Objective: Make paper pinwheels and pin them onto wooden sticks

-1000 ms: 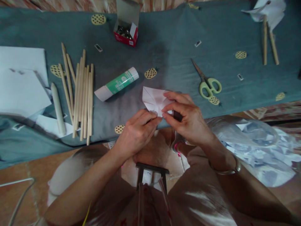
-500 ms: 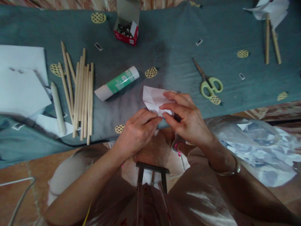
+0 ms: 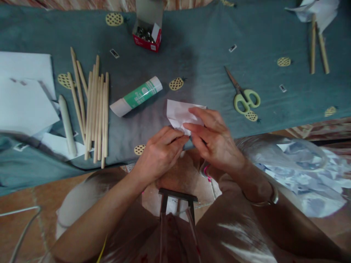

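A small folded piece of white paper [image 3: 178,109] is at the table's near edge, in front of my body. My left hand [image 3: 161,151] pinches its lower edge between thumb and fingers. My right hand [image 3: 219,140] bends over its right part, with two fingertips pressing on the upper face and the thumb by the lower edge. The fingers hide the right and lower parts of the paper. To the left of it lies a large glue stick [image 3: 139,95] with a green label. Green-handled scissors [image 3: 242,95] lie to the right, blades slightly apart.
Several wooden sticks [image 3: 95,113], a pale pointed tool [image 3: 67,126] and white sheets [image 3: 24,102] lie left. A red open box [image 3: 146,44] of small metal pieces stands at the back. Paper with two sticks [image 3: 313,47] lies far right; a plastic bag of paper [image 3: 304,171] is below.
My right fingers have shifted slightly left across the paper. Its upper-left part, with a diagonal crease before, now looks smoother. My left hand keeps its place.
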Tool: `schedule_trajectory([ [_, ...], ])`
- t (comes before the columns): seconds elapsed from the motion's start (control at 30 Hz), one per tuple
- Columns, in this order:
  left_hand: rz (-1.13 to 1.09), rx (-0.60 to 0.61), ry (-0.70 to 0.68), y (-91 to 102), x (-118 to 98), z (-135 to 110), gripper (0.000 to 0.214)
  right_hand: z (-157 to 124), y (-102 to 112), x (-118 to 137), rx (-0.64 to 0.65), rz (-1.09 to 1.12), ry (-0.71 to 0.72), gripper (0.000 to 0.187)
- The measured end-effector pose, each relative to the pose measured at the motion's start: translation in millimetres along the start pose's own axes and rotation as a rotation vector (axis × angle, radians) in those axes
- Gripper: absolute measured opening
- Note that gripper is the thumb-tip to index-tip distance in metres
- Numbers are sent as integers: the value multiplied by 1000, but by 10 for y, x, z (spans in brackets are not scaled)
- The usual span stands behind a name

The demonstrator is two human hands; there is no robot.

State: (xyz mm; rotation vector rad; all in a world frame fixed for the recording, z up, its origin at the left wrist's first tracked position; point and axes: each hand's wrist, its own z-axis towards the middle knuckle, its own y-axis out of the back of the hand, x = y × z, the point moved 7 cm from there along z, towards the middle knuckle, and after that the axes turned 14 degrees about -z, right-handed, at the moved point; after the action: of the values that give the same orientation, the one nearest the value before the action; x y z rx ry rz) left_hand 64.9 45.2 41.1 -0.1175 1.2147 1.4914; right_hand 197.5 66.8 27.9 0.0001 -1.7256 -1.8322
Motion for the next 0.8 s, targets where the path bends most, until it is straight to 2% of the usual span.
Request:
schedule_trajectory([
  [0.23, -4, 7, 35, -28, 37, -30, 17, -29, -35, 106, -92, -138, 46, 35],
  [0.53, 21, -13, 50, -28, 44, -27, 15, -25, 83, -30, -93, -15, -26, 41],
  [0.67, 78, 3, 14, 39, 57, -10, 15, 10, 153, -181, -117, -27, -96, 45],
  [0.8, 166, 0, 33, 175, 161, 16, 17, 27, 163, -182, -106, -50, -63, 42],
])
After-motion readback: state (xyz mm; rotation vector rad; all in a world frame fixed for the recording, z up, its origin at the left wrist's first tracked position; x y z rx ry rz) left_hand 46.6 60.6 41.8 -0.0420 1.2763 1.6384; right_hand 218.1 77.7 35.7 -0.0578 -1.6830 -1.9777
